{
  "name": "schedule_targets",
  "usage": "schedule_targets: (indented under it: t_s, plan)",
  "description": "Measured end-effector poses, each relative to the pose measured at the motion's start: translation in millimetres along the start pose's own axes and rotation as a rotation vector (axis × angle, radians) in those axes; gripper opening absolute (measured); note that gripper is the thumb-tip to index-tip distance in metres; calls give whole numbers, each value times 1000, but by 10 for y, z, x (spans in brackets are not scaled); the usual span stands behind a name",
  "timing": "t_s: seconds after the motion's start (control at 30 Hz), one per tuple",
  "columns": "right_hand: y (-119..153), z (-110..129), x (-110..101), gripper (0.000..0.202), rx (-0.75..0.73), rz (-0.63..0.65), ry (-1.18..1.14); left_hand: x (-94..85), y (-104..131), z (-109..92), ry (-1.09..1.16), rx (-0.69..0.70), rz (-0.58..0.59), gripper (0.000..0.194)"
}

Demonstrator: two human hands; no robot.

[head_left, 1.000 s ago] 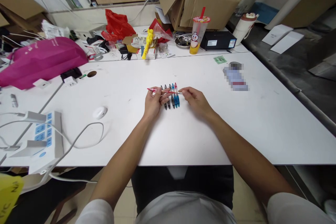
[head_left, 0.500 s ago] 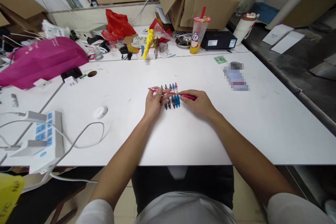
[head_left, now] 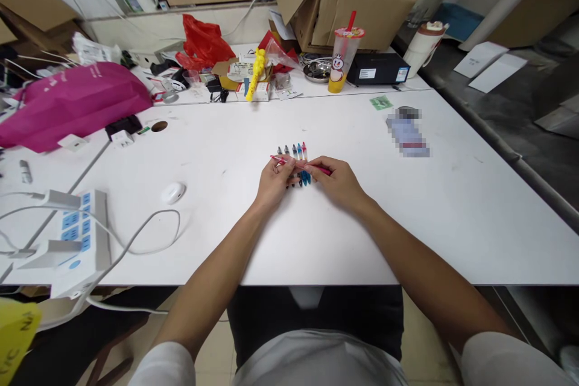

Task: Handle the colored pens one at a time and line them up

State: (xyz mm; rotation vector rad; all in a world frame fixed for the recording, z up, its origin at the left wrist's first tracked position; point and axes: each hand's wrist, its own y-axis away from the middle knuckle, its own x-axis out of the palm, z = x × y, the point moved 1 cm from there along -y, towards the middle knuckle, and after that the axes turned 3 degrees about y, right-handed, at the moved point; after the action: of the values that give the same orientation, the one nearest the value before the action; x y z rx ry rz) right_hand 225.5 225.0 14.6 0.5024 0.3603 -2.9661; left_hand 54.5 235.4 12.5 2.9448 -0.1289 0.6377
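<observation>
My left hand (head_left: 272, 182) is closed on the left end of a red pen (head_left: 279, 160), whose tip points up and to the left. My right hand (head_left: 337, 178) pinches the pen's dark red right end between thumb and fingers. Fingertips hide the pen's middle, so I cannot tell whether its parts are joined there. Right under the hands, a side-by-side row of several pens (head_left: 299, 149) lies on the white table (head_left: 312, 235). Their upper ends show grey, blue and pink; dark and blue lower ends are partly covered by my fingers.
To the left lie a white earbud case (head_left: 173, 193) and a power strip (head_left: 93, 235) with a looping cable. A blurred-out item (head_left: 408, 132) and a green packet (head_left: 380, 102) sit at the right. Behind stand a drink cup (head_left: 342, 60), a cardboard box (head_left: 353, 15) and clutter.
My left hand has moved right, closer to my right hand. The red pen now spans a shorter length between them, and my left fingers cover more of the pen row.
</observation>
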Motion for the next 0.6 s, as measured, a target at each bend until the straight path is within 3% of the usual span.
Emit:
schedule_targets:
  t_s: [0.47, 0.6]
  plan:
    - [18, 50, 31, 34, -10, -96, -59, -53, -50, -24, 58, 38, 6, 39]
    - [33, 65, 42, 34, 42, -10, -38, -60, -48, -45, 68, 62, -31, 38]
